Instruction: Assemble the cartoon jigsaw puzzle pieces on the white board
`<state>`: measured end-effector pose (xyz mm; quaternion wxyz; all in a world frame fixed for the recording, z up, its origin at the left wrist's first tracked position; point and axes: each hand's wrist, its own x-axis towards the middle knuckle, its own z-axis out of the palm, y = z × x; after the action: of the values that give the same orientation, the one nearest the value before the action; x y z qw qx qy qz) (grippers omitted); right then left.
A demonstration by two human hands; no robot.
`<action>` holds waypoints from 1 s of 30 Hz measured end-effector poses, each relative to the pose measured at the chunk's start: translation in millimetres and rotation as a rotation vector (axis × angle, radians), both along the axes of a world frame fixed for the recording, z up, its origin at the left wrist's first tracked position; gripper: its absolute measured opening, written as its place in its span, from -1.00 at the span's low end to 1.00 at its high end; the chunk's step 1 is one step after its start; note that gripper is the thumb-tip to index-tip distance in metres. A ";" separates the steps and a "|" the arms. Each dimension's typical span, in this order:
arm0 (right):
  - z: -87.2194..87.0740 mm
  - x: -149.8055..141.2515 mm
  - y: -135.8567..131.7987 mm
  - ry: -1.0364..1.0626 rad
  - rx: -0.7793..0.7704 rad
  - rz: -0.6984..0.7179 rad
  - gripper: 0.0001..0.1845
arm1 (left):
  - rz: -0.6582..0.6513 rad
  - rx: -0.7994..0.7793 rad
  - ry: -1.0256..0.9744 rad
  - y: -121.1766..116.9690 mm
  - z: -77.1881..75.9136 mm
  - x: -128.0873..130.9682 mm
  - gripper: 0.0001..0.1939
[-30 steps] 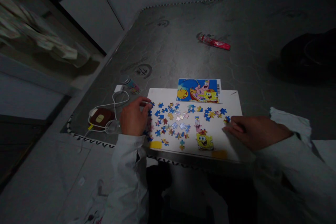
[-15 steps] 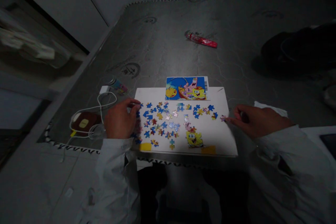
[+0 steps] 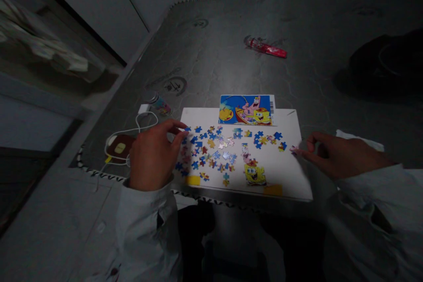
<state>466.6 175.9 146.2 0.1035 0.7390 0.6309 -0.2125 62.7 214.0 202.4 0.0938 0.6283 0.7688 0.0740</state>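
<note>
My left hand (image 3: 157, 154) is at the left edge of a white board (image 3: 284, 172), thumb and index finger slightly apart beside a blue puzzle piece (image 3: 187, 129). Over the board's right edge, my right hand (image 3: 333, 154) pinches a small pinkish puzzle piece (image 3: 293, 149) between thumb and fingertip. Loose puzzle pieces (image 3: 216, 155), mostly blue, yellow and pink, are spread over the left half of the board. Joined pieces form a yellow cartoon figure (image 3: 254, 174) near the front, with pink pieces above it. A picture card (image 3: 246, 110) with the cartoon scene lies across the board's back edge.
Left of the board lie a brown case (image 3: 120, 147), a white charger (image 3: 144, 109) with its cable, and a clear tube (image 3: 160, 105). Farther back is a red packet (image 3: 266, 47). A dark bag-like object (image 3: 386, 59) sits at right, near white paper (image 3: 360, 140).
The view has shifted, so the board appears farther right. My left thumb has stretched toward the index fingertip. My right hand keeps the puzzle piece at the board's right edge.
</note>
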 end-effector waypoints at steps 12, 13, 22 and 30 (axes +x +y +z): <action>16.7 -24.7 4.8 0.001 -0.103 0.002 -0.70 | -0.039 -0.078 0.028 -5.5 3.6 -4.9 -0.85; 16.0 -24.1 5.3 -0.020 -0.108 -0.003 -0.69 | -0.049 -0.087 0.032 -5.7 3.2 -4.7 -0.84; 14.2 -28.7 10.6 -0.082 -0.202 0.030 -0.69 | -0.294 -0.232 0.001 -5.9 0.9 13.4 -0.80; 17.7 -57.4 9.3 -0.138 -0.240 0.046 -0.71 | -0.371 -0.328 -0.003 -13.4 3.5 13.2 -0.78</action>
<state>409.2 185.2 163.9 0.2391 0.7193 0.6093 -0.2328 75.9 200.6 205.9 0.2075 0.7349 0.6419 -0.0693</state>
